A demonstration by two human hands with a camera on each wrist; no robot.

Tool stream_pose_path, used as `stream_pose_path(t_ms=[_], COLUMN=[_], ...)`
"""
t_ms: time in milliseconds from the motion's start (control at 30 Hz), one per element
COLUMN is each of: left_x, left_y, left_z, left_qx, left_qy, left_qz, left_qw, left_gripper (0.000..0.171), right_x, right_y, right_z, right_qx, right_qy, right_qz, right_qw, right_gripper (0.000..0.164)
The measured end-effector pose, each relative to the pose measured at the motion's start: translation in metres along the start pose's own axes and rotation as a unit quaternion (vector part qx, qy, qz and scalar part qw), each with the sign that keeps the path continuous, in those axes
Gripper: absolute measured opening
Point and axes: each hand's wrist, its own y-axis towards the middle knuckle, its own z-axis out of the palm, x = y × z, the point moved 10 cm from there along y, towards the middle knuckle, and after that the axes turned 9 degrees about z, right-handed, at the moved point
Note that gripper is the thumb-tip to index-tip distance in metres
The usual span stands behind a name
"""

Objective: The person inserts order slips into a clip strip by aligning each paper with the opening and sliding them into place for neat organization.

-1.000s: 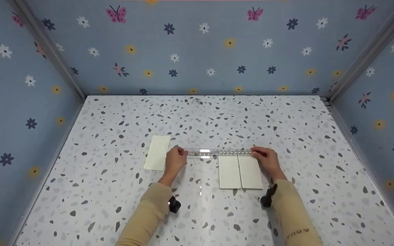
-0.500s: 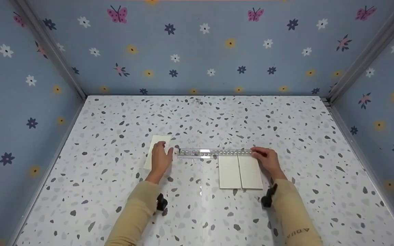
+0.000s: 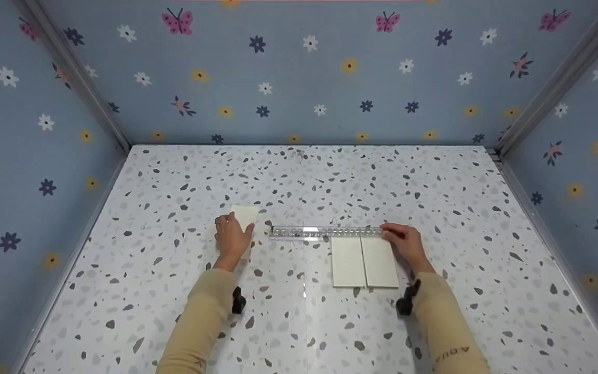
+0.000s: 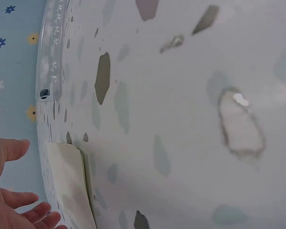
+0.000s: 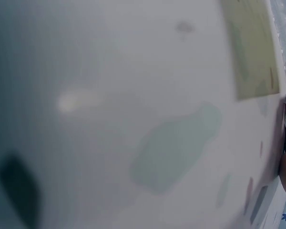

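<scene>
In the head view, my left hand (image 3: 232, 238) is over a cream paper pad (image 3: 246, 214) that lies by itself on the left, hiding much of it. The left wrist view shows this hand's fingers spread beside the pad (image 4: 69, 183), which looks like a thin stack. A clear plastic strip (image 3: 325, 232) with a row of round shapes lies across the middle. My right hand (image 3: 405, 241) pinches the strip's right end. Just below that end, two more cream pads lie side by side, the left one (image 3: 348, 262) almost touching the right one (image 3: 380, 265).
The white speckled table (image 3: 299, 182) is enclosed by blue flowered panels (image 3: 299, 72) at the back and both sides. A small black device (image 3: 407, 298) sits at the right wrist, and another (image 3: 238, 300) at the left.
My left hand has let go of the strip's left end and moved left over the lone pad. The right hand, strip and paired pads have stayed in place.
</scene>
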Motion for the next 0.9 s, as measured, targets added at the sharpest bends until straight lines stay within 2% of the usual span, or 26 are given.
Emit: stream_pose_path(t_ms=[367, 667, 900], left_x=[0.009, 0.014, 0.016], left_y=[0.006, 0.009, 0.01], left_z=[0.003, 0.005, 0.006], left_qx=[0.01, -0.002, -0.01], left_qy=[0.031, 0.056, 0.074], left_qz=[-0.017, -0.023, -0.023], left_qw=[0.9993, 0.9982, 0.997], left_gripper=[0.071, 0.072, 0.072], right_x=[0.005, -0.001, -0.001], right_y=[-0.003, -0.001, 0.0], right_z=[-0.001, 0.0, 0.0], right_qx=[0.001, 0.004, 0.002], right_qy=[0.021, 0.024, 0.025], right_qz=[-0.034, -0.003, -0.005], right_qw=[0.999, 1.0, 1.0], right_gripper=[0.023, 0.024, 0.023])
